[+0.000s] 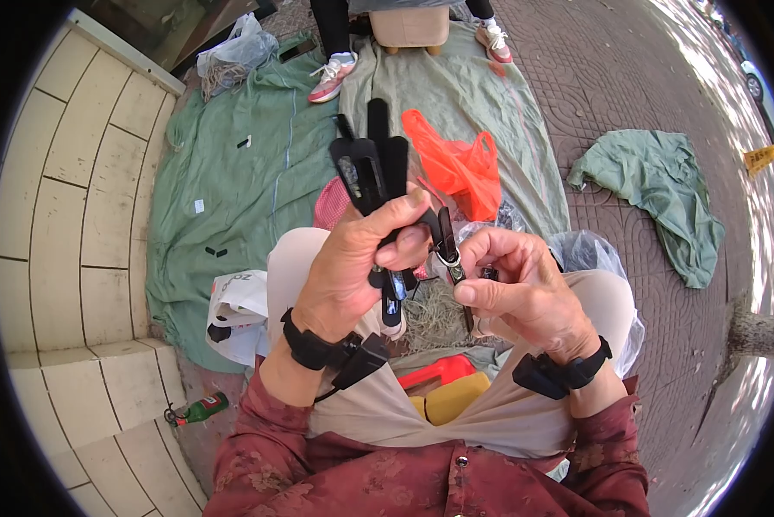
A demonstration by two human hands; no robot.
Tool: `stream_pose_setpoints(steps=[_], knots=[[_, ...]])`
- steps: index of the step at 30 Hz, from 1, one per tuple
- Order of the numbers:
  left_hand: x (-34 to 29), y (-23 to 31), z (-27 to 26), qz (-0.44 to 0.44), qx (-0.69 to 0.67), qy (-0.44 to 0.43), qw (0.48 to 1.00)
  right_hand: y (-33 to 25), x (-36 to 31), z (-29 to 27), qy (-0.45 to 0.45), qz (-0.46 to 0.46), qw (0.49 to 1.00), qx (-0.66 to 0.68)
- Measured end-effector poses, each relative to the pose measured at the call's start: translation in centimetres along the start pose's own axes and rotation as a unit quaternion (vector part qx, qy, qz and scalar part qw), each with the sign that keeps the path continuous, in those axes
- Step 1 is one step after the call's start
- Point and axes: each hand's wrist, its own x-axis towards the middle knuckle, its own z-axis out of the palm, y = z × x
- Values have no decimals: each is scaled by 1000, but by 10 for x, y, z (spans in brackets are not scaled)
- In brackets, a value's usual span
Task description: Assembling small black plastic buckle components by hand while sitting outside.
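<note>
My left hand (352, 250) is closed round a bundle of long, flat black pieces with rounded ends (374, 168). They fan out above the thumb, and some show glossy faces; their kind I cannot make out. Below the fist, shiny ends (393, 302) of the bundle stick out. Close by on the right, my right hand (516, 280) pinches a slim black piece with a shiny end (447, 250) between thumb and fingers. This piece stands roughly upright beside the left fingertips. Beneath the hands, between my knees, lies a tangle of pale strands (439, 314).
A red plastic bag (458, 159) lies ahead on a green cloth (232, 164). Another person's shoes (333, 77) are at the far side, near a beige stool (410, 28). A white bag (238, 302) and a green bottle (199, 407) are left. Yellow blocks (456, 399) sit between my legs.
</note>
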Motion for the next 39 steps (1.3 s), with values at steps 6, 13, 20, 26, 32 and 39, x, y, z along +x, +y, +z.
stream_pose_setpoints(steps=[6,13,20,26,32,39], knots=[[-2,-4,9,-3,74,40,996,10,9,4,35,-55,998,16],[-1,-15,11,49,193,66,978,12,9,-1,57,-59,995,49],[2,-26,18,75,241,120,960,16,11,-3,78,-67,994,30],[4,-29,18,47,158,97,982,13,10,0,112,-85,990,16],[-1,-28,16,95,227,83,966,14,10,-1,75,-67,994,43],[-2,-21,17,86,181,85,976,11,8,-2,19,-32,992,117]])
